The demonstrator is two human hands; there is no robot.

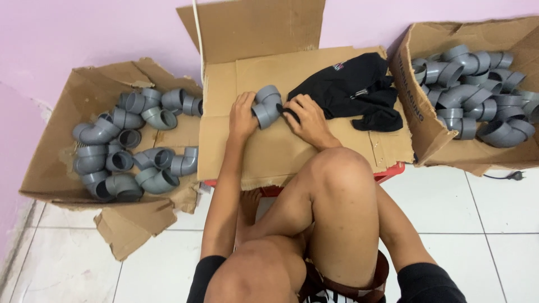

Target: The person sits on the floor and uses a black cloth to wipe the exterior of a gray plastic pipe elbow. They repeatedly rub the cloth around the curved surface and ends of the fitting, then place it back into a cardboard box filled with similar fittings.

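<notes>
Between both hands, a grey PVC elbow fitting (266, 105) rests on the flattened cardboard sheet (281, 151). Left hand (242, 116) and right hand (306, 118) press fingers against its sides. A black cloth (353, 90) lies just beside; cardboard boxes of elbows (50, 163) flank them.

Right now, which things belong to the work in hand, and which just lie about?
In use: grey pipe elbow held by left hand and right hand; left box of elbows; right box of elbows; cardboard sheet.
Lying about: black cloth; plug.
</notes>
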